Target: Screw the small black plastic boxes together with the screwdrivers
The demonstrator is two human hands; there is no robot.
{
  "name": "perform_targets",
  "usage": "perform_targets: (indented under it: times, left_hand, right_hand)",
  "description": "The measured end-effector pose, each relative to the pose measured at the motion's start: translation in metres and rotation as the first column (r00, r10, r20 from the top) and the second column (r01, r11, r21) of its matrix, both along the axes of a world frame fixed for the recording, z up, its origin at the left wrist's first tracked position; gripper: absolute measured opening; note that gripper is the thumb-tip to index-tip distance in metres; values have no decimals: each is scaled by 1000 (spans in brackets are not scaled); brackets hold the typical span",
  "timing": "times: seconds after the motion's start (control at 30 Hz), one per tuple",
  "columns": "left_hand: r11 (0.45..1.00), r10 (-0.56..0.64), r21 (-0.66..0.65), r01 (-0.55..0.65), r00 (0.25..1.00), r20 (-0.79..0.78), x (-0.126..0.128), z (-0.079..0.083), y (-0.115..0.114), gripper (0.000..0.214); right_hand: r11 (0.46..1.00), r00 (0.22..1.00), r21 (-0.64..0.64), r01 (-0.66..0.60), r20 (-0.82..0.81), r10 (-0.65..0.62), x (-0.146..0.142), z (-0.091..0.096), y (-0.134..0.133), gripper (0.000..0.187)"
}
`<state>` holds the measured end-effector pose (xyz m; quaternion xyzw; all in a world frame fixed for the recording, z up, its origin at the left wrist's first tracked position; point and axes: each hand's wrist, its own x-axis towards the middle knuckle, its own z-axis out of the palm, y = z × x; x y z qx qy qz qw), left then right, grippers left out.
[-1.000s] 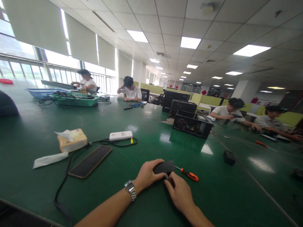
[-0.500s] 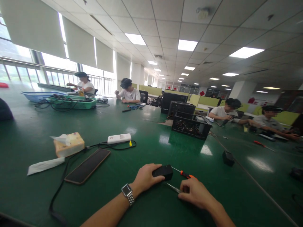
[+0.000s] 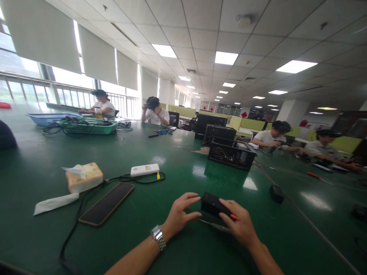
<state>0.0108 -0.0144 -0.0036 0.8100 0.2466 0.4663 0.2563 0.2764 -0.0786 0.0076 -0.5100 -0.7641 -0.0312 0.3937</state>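
In the head view, my right hand grips a small black box-shaped block from its right side, thumb and fingers around it. My left hand, with a metal-banded watch on the wrist, is at the block's left end. Its fingers and thumb are spread apart and hold nothing. A thin metal tool with a pointed tip lies on the table beneath my right hand; its exact kind is unclear. A bit of an orange screwdriver handle shows beside my right fingers, the rest being covered.
Left of my hands lie a phone, a tissue pack and a white power bank-like device with a black cable. An open computer case stands ahead. Another black block sits to the right. Several people work around the table.
The black block has passed from my left hand to my right, shifting slightly right. My left fingers have opened off it. My right hand has let go of the thin metal tool.
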Motion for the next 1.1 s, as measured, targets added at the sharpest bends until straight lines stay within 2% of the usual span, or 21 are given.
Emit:
perform_targets:
  times: [0.03, 0.07, 0.1, 0.13, 0.17, 0.23, 0.3, 0.37, 0.4, 0.47, 0.5, 0.53, 0.57, 0.6, 0.63, 0.7, 0.73, 0.77, 0.8, 0.93, 1.1]
  left_hand:
    - [999, 41, -20, -41, 999, -5, -2, 2, 1, 39]
    - [997, 72, -34, -73, 997, -17, -5, 3, 2, 36]
    - [994, 95, -43, -96, 995, -30, -7, 5, 2, 32]
    - [992, 112, -50, -114, 993, -43, -9, 7, 2, 28]
    - [990, 126, -55, -129, 991, -54, -10, 9, 1, 25]
    - [987, 145, -62, -150, 987, -71, -10, 11, 0, 23]
    - [986, 149, -63, -155, 985, -91, -8, 11, -1, 22]
    - [986, 147, -58, -154, 983, -110, -7, 10, -2, 20]
    - [986, 149, -53, -156, 982, -116, -6, 9, -1, 20]
    - [986, 159, -37, -165, 980, -119, -7, 9, -1, 18]
    - [985, 166, -28, -171, 979, -117, -7, 9, 0, 17]
    - [984, 172, -17, -175, 978, -114, -7, 9, 0, 16]
    - [984, 177, -9, -179, 978, -111, -7, 9, 0, 16]
    - [984, 178, -2, -179, 978, -109, -7, 9, 0, 15]
    - [984, 177, 3, -178, 978, -110, -7, 9, 0, 15]
    - [985, 171, 9, -171, 979, -115, -7, 9, 0, 16]
    - [986, 168, 10, -168, 979, -117, -7, 9, -1, 16]
    - [986, 166, 10, -166, 979, -121, -7, 8, -1, 16]
    - [986, 166, 9, -166, 978, -124, -7, 7, -2, 16]
    - [982, 182, -16, -187, 973, -142, -6, 6, -2, 16]
    - [982, 161, -73, -176, 971, -178, -4, 6, -4, 16]
  right_hand:
    - [989, 988, 55, 135, -82, -130, 16, 2, 1, 45]
    - [946, 941, 91, 310, -173, -291, 36, 3, 1, 50]
    - [861, 848, 84, 502, -241, -472, 58, 4, 0, 56]
    - [748, 726, 8, 664, -246, -642, 83, 3, -4, 62]
    - [613, 582, -84, 786, -238, -778, 108, 0, -8, 65]
    - [401, 356, -265, 877, -204, -912, 157, -11, -19, 71]
    - [225, 159, -377, 898, -198, -967, 198, -27, -28, 73]
    - [115, 22, -448, 887, -207, -978, 224, -43, -32, 72]
    - [88, -14, -479, 873, -206, -978, 230, -49, -33, 70]
    - [53, -51, -485, 873, -198, -979, 231, -53, -30, 65]
    - [43, -52, -446, 894, -200, -978, 226, -52, -28, 63]
    - [47, -34, -372, 927, -207, -978, 219, -49, -25, 61]
    - [82, 22, -276, 958, -213, -977, 210, -46, -21, 60]
    - [152, 112, -180, 972, -213, -971, 202, -42, -18, 58]
    - [255, 229, -116, 960, -196, -953, 195, -40, -13, 57]
    - [456, 439, -126, 881, -137, -888, 187, -37, -4, 56]
    - [503, 489, -178, 846, -120, -864, 187, -38, 1, 58]
    - [507, 495, -238, 828, -115, -861, 189, -39, 6, 63]
    - [479, 465, -292, 828, -119, -877, 192, -40, 12, 71]
    - [327, 281, -447, 832, -168, -945, 210, -43, 32, 100]
    - [236, 165, -585, 776, -173, -971, 226, -41, 55, 115]
